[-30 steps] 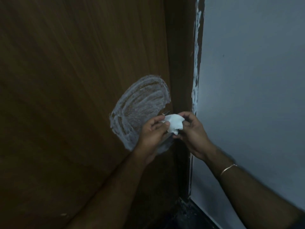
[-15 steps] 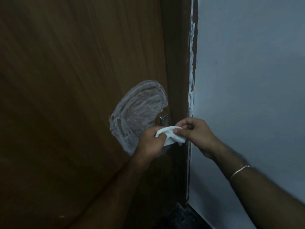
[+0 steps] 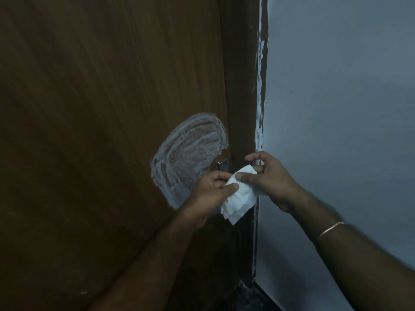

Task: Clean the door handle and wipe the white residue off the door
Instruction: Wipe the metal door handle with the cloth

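Note:
A brown wooden door fills the left side. A round patch of white residue is smeared on it near its right edge. The metal door handle shows just right of the patch, mostly hidden behind my hands. A white tissue hangs between my hands, partly unfolded, below the handle. My left hand pinches its left side with the thumb on top. My right hand holds its upper right part between thumb and fingers, index finger raised.
A dark door frame runs down beside the door, with flaked white paint along its right edge. A pale grey wall fills the right side. A thin bangle sits on my right wrist.
The tissue has gone from a crumpled wad to a looser, hanging sheet pulled out between both hands. Both hands have dropped slightly below the handle, which now shows.

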